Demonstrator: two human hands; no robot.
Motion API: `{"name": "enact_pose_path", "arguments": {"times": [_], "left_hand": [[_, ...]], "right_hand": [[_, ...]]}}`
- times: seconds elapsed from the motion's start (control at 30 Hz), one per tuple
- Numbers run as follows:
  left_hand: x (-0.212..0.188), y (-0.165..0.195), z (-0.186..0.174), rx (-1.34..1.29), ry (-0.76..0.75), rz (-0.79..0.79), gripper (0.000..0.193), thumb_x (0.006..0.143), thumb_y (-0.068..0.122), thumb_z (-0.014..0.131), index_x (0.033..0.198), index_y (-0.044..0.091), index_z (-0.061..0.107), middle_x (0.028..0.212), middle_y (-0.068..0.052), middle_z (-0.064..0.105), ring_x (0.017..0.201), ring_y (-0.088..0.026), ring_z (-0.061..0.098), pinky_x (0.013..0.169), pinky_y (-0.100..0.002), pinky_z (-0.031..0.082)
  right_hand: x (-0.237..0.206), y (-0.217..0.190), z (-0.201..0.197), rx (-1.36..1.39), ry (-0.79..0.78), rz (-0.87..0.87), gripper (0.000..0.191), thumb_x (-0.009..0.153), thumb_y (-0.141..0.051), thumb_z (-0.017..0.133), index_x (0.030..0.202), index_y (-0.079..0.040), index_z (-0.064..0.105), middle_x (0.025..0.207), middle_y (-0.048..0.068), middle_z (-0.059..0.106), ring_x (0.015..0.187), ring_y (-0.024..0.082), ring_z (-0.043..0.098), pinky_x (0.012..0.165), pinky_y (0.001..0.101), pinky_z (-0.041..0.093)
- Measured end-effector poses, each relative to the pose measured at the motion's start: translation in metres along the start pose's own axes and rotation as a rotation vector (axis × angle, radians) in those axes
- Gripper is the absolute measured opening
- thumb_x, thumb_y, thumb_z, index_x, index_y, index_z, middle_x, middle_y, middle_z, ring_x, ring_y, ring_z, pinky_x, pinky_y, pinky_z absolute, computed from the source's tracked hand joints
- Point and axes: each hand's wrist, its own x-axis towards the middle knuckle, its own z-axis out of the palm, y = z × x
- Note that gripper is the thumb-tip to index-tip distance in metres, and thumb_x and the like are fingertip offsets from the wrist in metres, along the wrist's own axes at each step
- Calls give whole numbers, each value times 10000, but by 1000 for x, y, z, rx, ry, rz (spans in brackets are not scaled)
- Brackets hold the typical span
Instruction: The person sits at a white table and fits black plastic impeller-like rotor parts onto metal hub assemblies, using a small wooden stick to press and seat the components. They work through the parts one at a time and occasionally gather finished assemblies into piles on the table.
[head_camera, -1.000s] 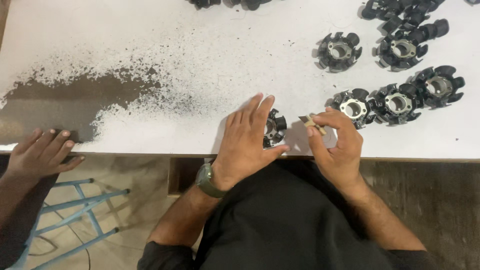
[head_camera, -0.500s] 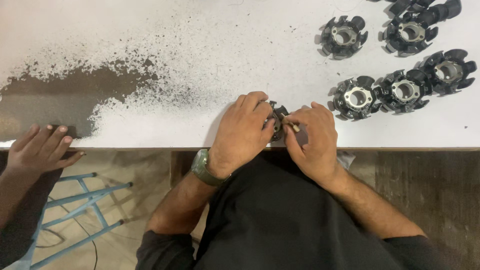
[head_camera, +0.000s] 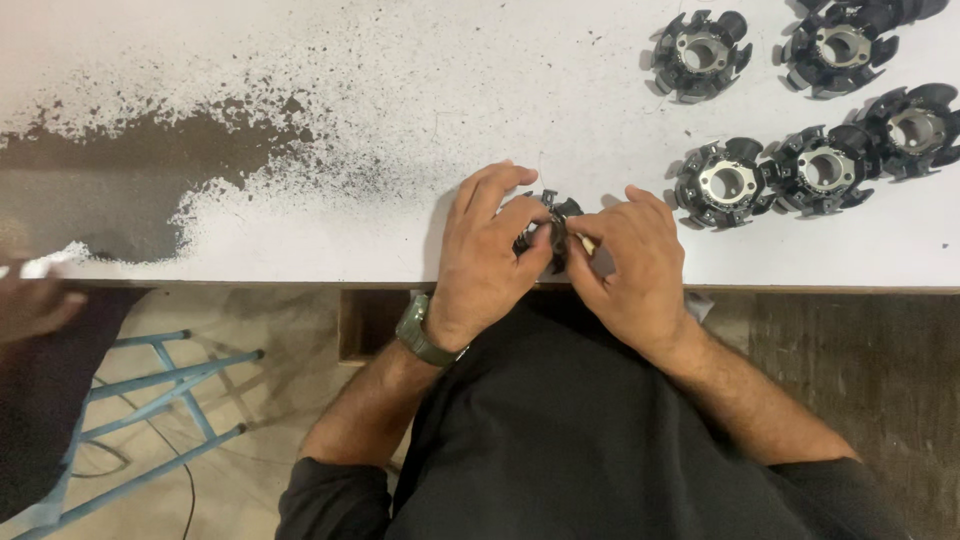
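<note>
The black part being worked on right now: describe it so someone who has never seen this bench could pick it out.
Start at the white table and follow its near edge to the middle, where the left hand and right hand meet. The black toothed part sits between their fingertips, mostly covered. Unlike the five similar ring-shaped parts lying loose to the right, it is the only one in a grip.

head view, close, straight down, probably

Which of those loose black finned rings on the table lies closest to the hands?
The ring just beyond the right hand, leftmost in the lower row of three. The others lie farther right or up the table.
</note>
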Motion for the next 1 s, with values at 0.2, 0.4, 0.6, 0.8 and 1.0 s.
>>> {"name": "enact_pose_path", "arguments": {"times": [0.2, 0.4, 0.6, 0.8, 1.0], "left_hand": [[1, 2, 0, -20, -114, -30, 113, 838, 127, 763, 919, 94, 692, 1310, -101, 614, 1346, -346, 511, 1111, -499, 397], [-1, 5, 10, 28, -28, -66, 108, 860, 100, 737, 900, 72, 641, 1286, -74, 625, 1240, -287, 564, 1058, -475, 432], [-3, 2, 18, 75, 15, -41, 115, 829, 49, 701, 883, 53, 600, 1268, -90, 621, 1251, -291, 565, 1038, -483, 426], [-8, 0, 22, 79, 63, -22, 112, 837, 30, 686, 929, 48, 624, 1268, -82, 634, 1317, -311, 569, 1074, -497, 439], [-2, 9, -3, 8, 89, -41, 122, 888, 77, 711, 973, 60, 626, 1352, -136, 574, 1277, -315, 566, 1061, -476, 465]], "right_hand": [[9, -2, -9, 38, -69, 32, 200, 870, -27, 785, 1037, -66, 682, 840, 66, 620, 847, 281, 641, 1091, 527, 512], [8, -3, -11, 67, -59, 37, 195, 903, -30, 774, 1069, -70, 681, 925, 59, 679, 897, 272, 678, 1100, 526, 510], [0, -1, -7, 60, -32, 28, 214, 906, -22, 780, 1086, -68, 673, 975, 61, 694, 942, 270, 681, 1114, 511, 502], [3, -3, -1, -46, -43, -47, 228, 886, -8, 795, 1073, -72, 683, 939, 86, 660, 915, 278, 658, 1113, 514, 512], [4, -5, -12, -24, -44, -54, 237, 866, 2, 788, 1062, -58, 671, 951, 101, 673, 916, 308, 670, 1103, 517, 510]]}}
